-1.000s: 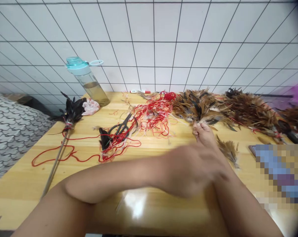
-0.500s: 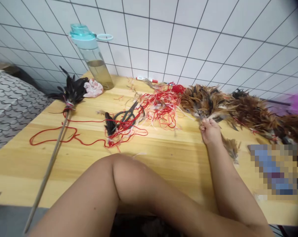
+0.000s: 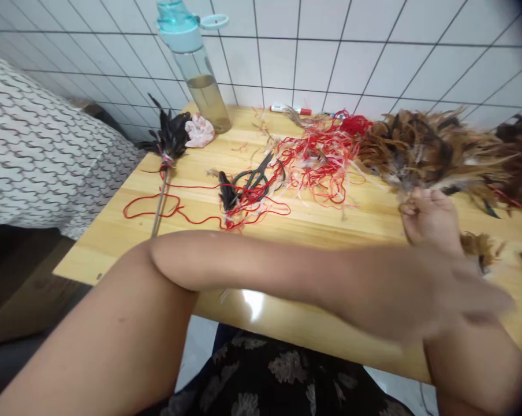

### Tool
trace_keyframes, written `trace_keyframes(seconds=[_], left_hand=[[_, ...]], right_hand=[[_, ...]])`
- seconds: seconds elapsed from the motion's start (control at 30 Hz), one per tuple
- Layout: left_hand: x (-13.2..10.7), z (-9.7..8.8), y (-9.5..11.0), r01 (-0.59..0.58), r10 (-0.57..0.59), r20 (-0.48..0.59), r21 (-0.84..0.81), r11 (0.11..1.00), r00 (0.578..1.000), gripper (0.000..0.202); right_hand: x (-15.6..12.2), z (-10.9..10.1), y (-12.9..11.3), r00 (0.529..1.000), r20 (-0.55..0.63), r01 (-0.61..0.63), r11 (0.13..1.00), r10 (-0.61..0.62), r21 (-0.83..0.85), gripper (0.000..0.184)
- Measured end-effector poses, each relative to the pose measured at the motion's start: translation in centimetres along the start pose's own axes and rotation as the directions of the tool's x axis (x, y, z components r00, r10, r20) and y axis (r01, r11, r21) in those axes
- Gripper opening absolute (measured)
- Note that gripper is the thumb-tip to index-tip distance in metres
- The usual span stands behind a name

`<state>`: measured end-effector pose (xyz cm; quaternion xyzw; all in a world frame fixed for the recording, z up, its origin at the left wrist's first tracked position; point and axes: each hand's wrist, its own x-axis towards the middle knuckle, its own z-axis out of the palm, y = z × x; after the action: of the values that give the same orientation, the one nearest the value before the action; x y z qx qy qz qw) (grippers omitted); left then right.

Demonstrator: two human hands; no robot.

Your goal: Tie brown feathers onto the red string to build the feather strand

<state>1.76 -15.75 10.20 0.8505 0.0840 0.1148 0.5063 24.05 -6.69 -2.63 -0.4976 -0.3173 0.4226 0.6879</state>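
Note:
My right hand (image 3: 434, 216) is closed around the base of a bunch of brown feathers (image 3: 429, 141) at the right of the table. My left arm reaches across in front of me, and my left hand (image 3: 458, 294) passes over my right forearm. Motion smears its fingers, so I cannot make out whether they hold anything. A small tuft of brown feathers (image 3: 481, 248) lies just beyond it. In the middle of the table, scissors (image 3: 256, 182) lie among tangled red string (image 3: 325, 150), with a small black feather bundle (image 3: 227, 190) beside them.
A stick with black feathers (image 3: 172, 136) tied at its end lies on the left. Behind it stand a water bottle (image 3: 204, 86) and a pink scrunchie (image 3: 199, 132). A red-capped marker (image 3: 289, 110) lies by the tiled wall. More dark brown feathers (image 3: 521, 156) lie far right.
My left hand has come up from below the table edge on the right and now crosses over my right forearm. The view has shifted left; my right hand keeps its grip on the feathers.

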Motion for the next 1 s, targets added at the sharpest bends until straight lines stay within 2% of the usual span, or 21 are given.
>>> trace_keyframes(seconds=[0.03, 0.1, 0.17, 0.2, 0.27, 0.33, 0.4, 0.43, 0.5, 0.57, 0.7, 0.77, 0.83, 0.9, 1.0], left_hand=[[-1.2, -2.0, -0.6, 0.045, -0.028, -0.113, 0.153, 0.987, 0.993, 0.027], [-4.7, -5.2, -2.1, 0.250, -0.134, -0.312, 0.370, 0.895, 0.941, 0.014], [-8.8, -6.5, -3.4, 0.448, -0.285, -0.395, 0.425, 0.786, 0.874, 0.013], [-10.7, -6.4, -4.1, 0.534, -0.378, -0.393, 0.448, 0.717, 0.838, 0.017], [-13.9, -5.1, -5.2, 0.671, -0.550, -0.387, 0.474, 0.570, 0.740, 0.020], [-15.6, -3.0, -6.2, 0.743, -0.615, -0.424, 0.466, 0.481, 0.665, 0.023], [-16.0, -0.9, -7.0, 0.783, -0.605, -0.498, 0.427, 0.453, 0.621, 0.019], [-15.9, -0.1, -7.3, 0.780, -0.583, -0.518, 0.423, 0.461, 0.625, 0.012], [-15.4, 0.8, -7.6, 0.740, -0.519, -0.530, 0.434, 0.514, 0.671, 0.010], [-14.7, 0.7, -7.7, 0.687, -0.447, -0.539, 0.415, 0.597, 0.714, 0.012], [-12.5, -1.7, -8.0, 0.573, -0.374, -0.603, 0.174, 0.801, 0.705, 0.007], [-10.5, -3.5, -8.5, 0.507, -0.353, -0.609, 0.095, 0.857, 0.710, 0.006], [-8.0, -5.2, -9.2, 0.490, -0.294, -0.627, 0.162, 0.857, 0.722, 0.005], [-5.3, -6.6, -10.2, 0.496, -0.212, -0.669, 0.267, 0.826, 0.713, 0.007], [-2.2, -7.6, -11.9, 0.521, -0.127, -0.723, 0.354, 0.777, 0.679, 0.006]], right_hand=[[0.1, -0.2, 0.0, 1.000, -0.007, -0.004, 1.000, 0.004, -0.018, 0.035], [0.3, -0.4, 0.2, 1.000, 0.026, 0.016, 1.000, -0.016, -0.006, 0.039], [0.4, -0.3, 0.3, 0.997, 0.061, 0.035, 0.999, -0.035, 0.007, 0.041], [0.4, -0.1, 0.4, 0.997, 0.063, 0.039, 0.999, -0.040, 0.008, 0.042], [0.4, 0.3, 0.6, 0.999, 0.037, 0.026, 1.000, -0.026, 0.001, 0.046], [0.3, 0.7, 0.8, 1.000, 0.021, 0.024, 0.999, -0.023, -0.023, 0.050], [0.0, 1.0, 0.9, 0.998, 0.035, 0.053, 0.997, -0.051, -0.060, 0.051], [-0.3, 1.1, 1.0, 0.997, 0.049, 0.071, 0.994, -0.067, -0.081, 0.050], [-1.2, 1.2, 0.9, 0.994, 0.075, 0.088, 0.988, -0.080, -0.124, 0.047], [-2.5, 1.6, 0.6, 0.989, 0.138, 0.071, 0.983, -0.047, -0.168, 0.048], [-5.1, 3.8, -0.2, 0.969, 0.248, 0.049, 0.980, 0.000, -0.192, 0.038], [-5.7, 5.7, -0.5, 0.954, 0.296, 0.004, 0.986, 0.047, -0.168, 0.037], [-5.6, 7.7, -0.8, 0.944, 0.314, -0.051, 0.985, 0.102, -0.168, 0.036], [-5.0, 9.5, -0.8, 0.936, 0.321, -0.090, 0.981, 0.143, -0.172, 0.035], [-3.8, 11.1, 0.1, 0.947, 0.293, -0.097, 0.988, 0.130, -0.124, 0.035]])
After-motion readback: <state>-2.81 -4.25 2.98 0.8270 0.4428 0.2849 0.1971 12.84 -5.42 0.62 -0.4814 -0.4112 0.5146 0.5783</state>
